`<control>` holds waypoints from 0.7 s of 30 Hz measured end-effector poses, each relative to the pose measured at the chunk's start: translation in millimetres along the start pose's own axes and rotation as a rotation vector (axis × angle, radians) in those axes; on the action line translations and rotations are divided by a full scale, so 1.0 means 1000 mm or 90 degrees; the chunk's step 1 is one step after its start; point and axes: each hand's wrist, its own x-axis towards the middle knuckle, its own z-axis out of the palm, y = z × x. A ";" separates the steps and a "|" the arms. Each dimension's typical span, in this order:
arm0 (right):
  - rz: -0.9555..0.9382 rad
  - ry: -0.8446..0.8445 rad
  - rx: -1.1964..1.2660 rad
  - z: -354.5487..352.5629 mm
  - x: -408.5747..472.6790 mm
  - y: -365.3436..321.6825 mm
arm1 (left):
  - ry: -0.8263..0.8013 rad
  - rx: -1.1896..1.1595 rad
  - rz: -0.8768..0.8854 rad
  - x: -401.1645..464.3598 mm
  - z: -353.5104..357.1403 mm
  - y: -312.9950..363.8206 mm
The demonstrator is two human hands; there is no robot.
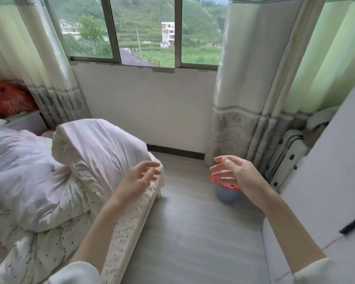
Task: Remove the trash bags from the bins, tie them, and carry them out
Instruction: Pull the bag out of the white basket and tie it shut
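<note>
Red bag, far left (7, 98): an orange-red plastic bag is seen on a ledge by the left curtain, well apart from both hands, up and to the left of the left hand
Bed (55, 171): a rumpled white quilt with small dark dots is piled on it, lying under and to the left of the left hand; the bed corner is just below that hand's fingers
Left hand (138, 179): held in the air over the bed corner, palm turned toward the other hand, fingers loosely curled and spread apart, nothing held
Floor (182, 232): pale planks are shown between and below the two forearms
Bin (226, 193): a small blue-grey bin is stood upright on the floor directly beyond the right hand, its long axis vertical and its mouth pointed up; part of it is hidden by that hand
Trash bag (214, 179): a red liner is folded over the bin rim, seen just under the right fingers; whether it is touched cannot be told
Right hand (237, 173): raised in front of the bin, fingers relaxed and parted, pointed left toward the other hand, nothing gripped
Curtain (240, 111): hung behind the bin, above the right hand
Cabinet (326, 201): a white panel is set to the right of the right forearm
</note>
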 end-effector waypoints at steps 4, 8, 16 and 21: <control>-0.013 -0.013 -0.028 -0.014 0.118 -0.036 | 0.017 -0.033 0.012 0.138 -0.006 0.022; -0.022 -0.014 -0.066 -0.031 0.240 -0.057 | 0.009 -0.033 0.001 0.253 -0.001 0.019; -0.072 -0.116 -0.133 -0.042 0.496 -0.095 | 0.123 -0.060 -0.022 0.480 -0.007 -0.018; -0.083 -0.193 -0.155 -0.019 0.641 -0.131 | 0.156 -0.053 -0.048 0.599 -0.029 -0.024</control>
